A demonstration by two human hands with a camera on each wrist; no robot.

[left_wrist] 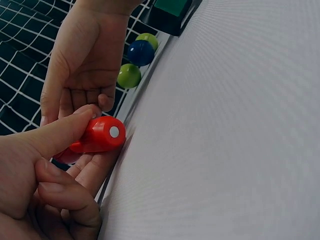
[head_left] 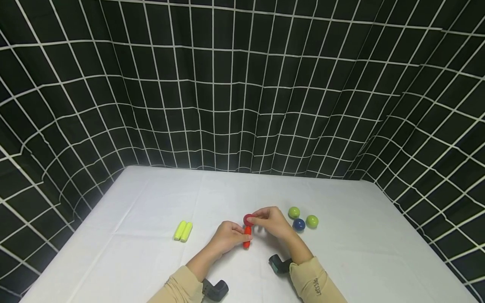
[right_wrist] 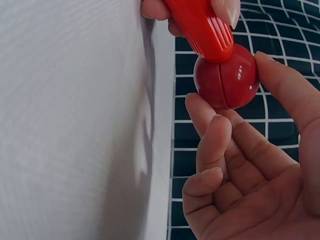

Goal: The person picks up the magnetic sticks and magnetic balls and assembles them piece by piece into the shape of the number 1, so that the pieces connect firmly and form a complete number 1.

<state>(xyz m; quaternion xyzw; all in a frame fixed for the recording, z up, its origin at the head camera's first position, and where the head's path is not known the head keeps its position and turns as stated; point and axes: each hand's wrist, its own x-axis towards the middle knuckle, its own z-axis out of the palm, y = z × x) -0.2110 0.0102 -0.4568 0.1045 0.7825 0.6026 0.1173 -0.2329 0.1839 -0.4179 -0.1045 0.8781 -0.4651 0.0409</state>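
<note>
My left hand (head_left: 226, 237) pinches a bright red handle (head_left: 246, 243) between thumb and fingers, over the middle of the table. In the left wrist view the handle's round end (left_wrist: 105, 134) shows a white dot. My right hand (head_left: 272, 221) holds a glossy dark red ball (head_left: 249, 219) by thumb and fingertips. The right wrist view has the ball (right_wrist: 239, 82) with a seam round it, touching the ribbed, narrower end of the handle (right_wrist: 207, 30). Whether the two parts are joined I cannot tell.
Two yellow handles (head_left: 183, 231) lie side by side on the white table (head_left: 144, 261), to the left. Beyond my right hand sit a green ball (head_left: 294, 212), another green ball (head_left: 312, 221) and a blue ball (head_left: 299, 224). A black gridded curtain (head_left: 223, 97) surrounds the table.
</note>
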